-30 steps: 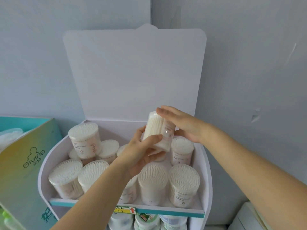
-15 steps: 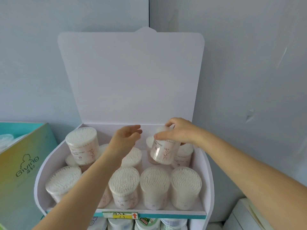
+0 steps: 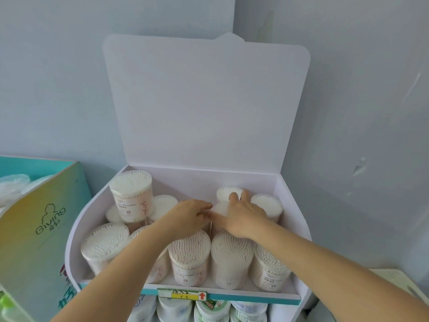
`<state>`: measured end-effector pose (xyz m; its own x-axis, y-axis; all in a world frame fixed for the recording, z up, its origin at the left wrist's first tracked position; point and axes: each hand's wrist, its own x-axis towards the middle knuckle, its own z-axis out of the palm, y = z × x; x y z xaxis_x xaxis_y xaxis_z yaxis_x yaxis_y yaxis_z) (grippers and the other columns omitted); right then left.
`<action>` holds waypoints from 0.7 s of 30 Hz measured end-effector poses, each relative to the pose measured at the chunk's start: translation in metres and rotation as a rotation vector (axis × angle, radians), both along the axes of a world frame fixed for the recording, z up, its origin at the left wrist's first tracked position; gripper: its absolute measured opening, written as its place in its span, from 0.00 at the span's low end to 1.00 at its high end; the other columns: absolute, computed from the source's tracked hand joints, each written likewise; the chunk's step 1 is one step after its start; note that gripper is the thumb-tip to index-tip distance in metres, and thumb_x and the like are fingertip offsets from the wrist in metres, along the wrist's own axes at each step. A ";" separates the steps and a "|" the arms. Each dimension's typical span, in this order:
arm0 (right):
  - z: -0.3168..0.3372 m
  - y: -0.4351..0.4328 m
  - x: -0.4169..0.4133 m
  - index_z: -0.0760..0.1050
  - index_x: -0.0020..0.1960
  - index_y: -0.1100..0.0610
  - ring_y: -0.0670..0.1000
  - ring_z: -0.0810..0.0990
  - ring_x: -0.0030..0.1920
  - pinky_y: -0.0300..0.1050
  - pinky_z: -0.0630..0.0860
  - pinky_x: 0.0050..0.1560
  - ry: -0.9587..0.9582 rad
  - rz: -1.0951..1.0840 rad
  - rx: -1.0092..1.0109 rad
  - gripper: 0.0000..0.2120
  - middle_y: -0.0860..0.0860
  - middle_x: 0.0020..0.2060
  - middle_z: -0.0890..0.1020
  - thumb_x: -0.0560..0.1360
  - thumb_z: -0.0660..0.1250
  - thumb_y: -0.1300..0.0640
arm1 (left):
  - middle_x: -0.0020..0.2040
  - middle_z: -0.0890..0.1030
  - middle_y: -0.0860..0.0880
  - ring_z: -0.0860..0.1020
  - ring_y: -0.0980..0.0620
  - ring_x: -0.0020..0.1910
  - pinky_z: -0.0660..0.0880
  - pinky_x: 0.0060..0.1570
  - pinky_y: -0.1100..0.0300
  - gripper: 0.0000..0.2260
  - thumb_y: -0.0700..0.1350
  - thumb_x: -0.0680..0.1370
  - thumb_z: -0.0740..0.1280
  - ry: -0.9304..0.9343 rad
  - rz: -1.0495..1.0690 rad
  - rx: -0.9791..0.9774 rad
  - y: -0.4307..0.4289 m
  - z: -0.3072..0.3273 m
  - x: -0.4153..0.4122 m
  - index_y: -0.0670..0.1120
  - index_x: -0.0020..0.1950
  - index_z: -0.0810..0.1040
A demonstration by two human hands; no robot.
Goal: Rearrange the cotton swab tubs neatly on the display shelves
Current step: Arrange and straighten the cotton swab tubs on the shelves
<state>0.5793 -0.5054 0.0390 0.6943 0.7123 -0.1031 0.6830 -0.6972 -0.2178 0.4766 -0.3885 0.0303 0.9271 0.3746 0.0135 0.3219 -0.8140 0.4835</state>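
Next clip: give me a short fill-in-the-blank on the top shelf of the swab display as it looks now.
1. The stacked tub stands on other tubs at the back ___ of the top shelf.
2. The display's white lid flap stands ___.
3. The arrow on the price tag is coloured ___.
4. The left hand and right hand meet in the ___ row.

Missing: left; open; red; back

I face a corner where two pale blue-grey walls meet; the left wall point(image 3: 53, 89) is smooth and evenly lit, while the right wall point(image 3: 362, 108) carries a chipped patch point(image 3: 360, 166) and a thin pale scratch point(image 3: 415, 80); the seam between them point(image 3: 234, 15) runs straight down; the light is soft and flat, with no hard shadows; at the lower right corner sits a cream-white surface point(image 3: 394, 278), too cropped for me to tell what it is.
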 end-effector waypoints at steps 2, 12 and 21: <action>0.011 -0.004 0.008 0.53 0.75 0.56 0.61 0.75 0.60 0.52 0.73 0.55 0.078 -0.001 0.017 0.42 0.57 0.73 0.57 0.72 0.54 0.29 | 0.67 0.74 0.49 0.72 0.51 0.65 0.66 0.62 0.61 0.20 0.42 0.80 0.56 -0.013 -0.009 -0.026 0.001 -0.002 -0.002 0.48 0.72 0.67; 0.021 -0.019 0.036 0.68 0.69 0.47 0.48 0.72 0.54 0.41 0.70 0.53 0.235 0.159 0.049 0.32 0.47 0.57 0.71 0.68 0.74 0.44 | 0.71 0.69 0.50 0.65 0.48 0.70 0.61 0.68 0.54 0.27 0.61 0.76 0.61 0.089 -0.075 0.124 -0.006 -0.002 0.005 0.56 0.74 0.60; 0.033 -0.031 0.075 0.69 0.68 0.54 0.52 0.72 0.64 0.45 0.70 0.62 -0.083 0.096 0.040 0.28 0.51 0.65 0.73 0.70 0.71 0.49 | 0.77 0.53 0.55 0.53 0.41 0.73 0.55 0.70 0.46 0.26 0.60 0.78 0.57 0.199 -0.045 0.183 -0.026 -0.004 0.017 0.58 0.75 0.58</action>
<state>0.6539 -0.5363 0.0724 0.6273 0.7786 -0.0183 0.7633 -0.6192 -0.1843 0.4940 -0.4140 0.0264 0.9338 0.3413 -0.1075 0.3577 -0.8975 0.2580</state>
